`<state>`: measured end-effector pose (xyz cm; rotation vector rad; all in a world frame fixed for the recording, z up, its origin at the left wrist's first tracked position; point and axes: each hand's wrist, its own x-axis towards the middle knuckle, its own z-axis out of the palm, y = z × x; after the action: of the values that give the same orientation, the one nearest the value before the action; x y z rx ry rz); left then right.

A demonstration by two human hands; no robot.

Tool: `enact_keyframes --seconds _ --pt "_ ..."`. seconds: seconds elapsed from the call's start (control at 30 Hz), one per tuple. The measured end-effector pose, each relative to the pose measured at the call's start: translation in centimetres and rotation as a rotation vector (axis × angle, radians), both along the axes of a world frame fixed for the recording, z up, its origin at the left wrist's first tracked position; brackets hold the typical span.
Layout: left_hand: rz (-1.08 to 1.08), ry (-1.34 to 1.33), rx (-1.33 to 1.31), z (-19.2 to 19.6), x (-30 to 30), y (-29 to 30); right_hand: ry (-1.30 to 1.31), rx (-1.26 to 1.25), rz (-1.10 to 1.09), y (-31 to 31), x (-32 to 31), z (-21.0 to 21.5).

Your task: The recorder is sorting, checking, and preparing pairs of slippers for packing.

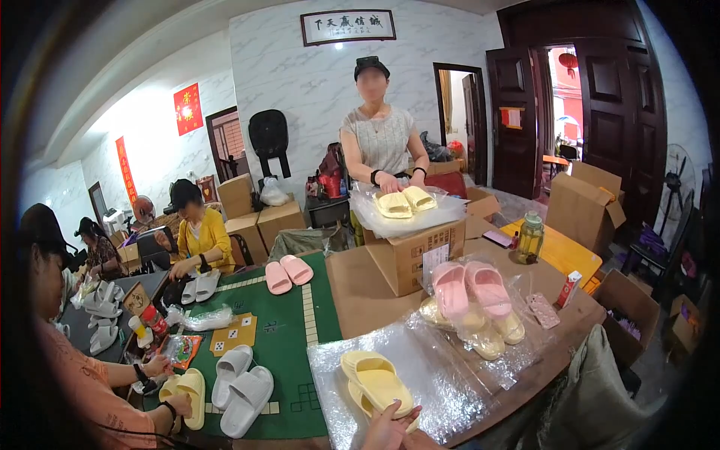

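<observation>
A pair of yellow slippers (377,380), one overlapping the other, rests on a clear plastic sheet (334,375) at the table's near edge. My left hand (384,429) grips the heel end, its thumb on top of the sole. Close beside it, my right hand (412,421) is closed at the same heel, its fingers partly hidden by the slipper. To the right, pink slippers (489,289) lie on top of yellow slippers (491,343) over crinkled clear plastic. Left of my hands are white slippers (246,401) on the green mat (296,379).
Across the table a person handles yellow slippers (405,202) on plastic atop a cardboard box (405,259). At the left, another person's hands hold yellow slippers (193,397). Pink slippers (289,274) lie farther back. A glass jar (530,238), phone (544,310) and sack (592,390) are at right.
</observation>
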<state>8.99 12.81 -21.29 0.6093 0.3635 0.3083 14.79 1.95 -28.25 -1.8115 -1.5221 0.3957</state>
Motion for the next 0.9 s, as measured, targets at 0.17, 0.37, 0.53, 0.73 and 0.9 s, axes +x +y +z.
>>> enact_keyframes --seconds 0.17,0.37,0.53,0.73,0.9 --pt "-0.072 -0.189 0.069 -3.1 2.4 -0.8 0.054 -0.016 0.025 0.2 0.3 -4.4" --pt "-0.283 0.105 0.347 -0.5 2.4 -1.1 0.138 -0.042 -0.074 -1.6 0.6 -0.8" --pt "0.184 0.297 0.669 -4.1 -3.2 -0.3 0.113 0.012 -0.349 -4.0 4.6 1.6" --pt "0.317 0.521 1.002 -13.8 -6.4 -1.3 -0.621 0.007 -0.613 -2.0 9.4 3.8" --pt "0.274 0.395 1.133 -13.6 -6.1 -1.7 -0.424 -0.297 -0.526 -1.2 11.6 -0.1"
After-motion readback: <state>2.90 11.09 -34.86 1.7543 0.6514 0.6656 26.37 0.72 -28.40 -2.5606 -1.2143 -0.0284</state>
